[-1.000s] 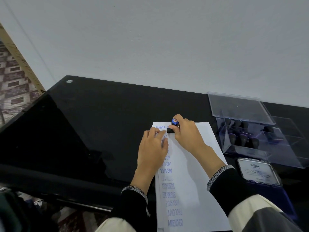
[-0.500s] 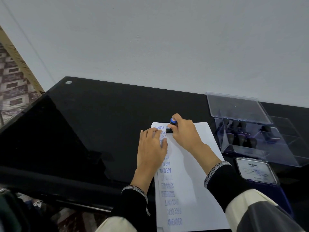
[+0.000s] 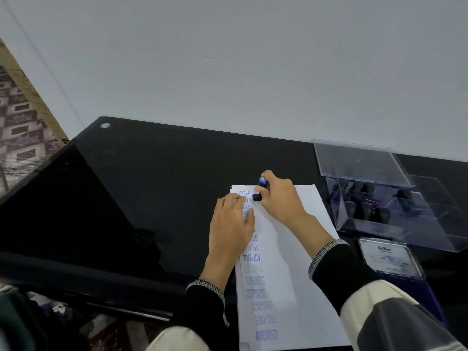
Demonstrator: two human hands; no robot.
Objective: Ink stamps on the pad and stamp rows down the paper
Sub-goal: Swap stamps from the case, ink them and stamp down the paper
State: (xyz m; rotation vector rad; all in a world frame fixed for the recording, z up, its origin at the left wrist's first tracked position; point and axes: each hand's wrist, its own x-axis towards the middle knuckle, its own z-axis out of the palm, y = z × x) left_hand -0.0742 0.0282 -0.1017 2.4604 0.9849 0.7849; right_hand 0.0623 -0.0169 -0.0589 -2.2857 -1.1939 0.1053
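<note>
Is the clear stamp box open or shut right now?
Open: the clear stamp box has its lid raised behind it, stamps exposed.

Looks like an office desk: black glass tabletop (image 3: 152, 173), stamp box (image 3: 392, 206), ink pad (image 3: 390, 257), plain white wall (image 3: 228, 59).

Right hand (image 3: 281, 198), stamp (image 3: 260, 189), paper (image 3: 291, 262)

left hand (image 3: 231, 224) flat, right hand (image 3: 281, 198) gripping
</note>
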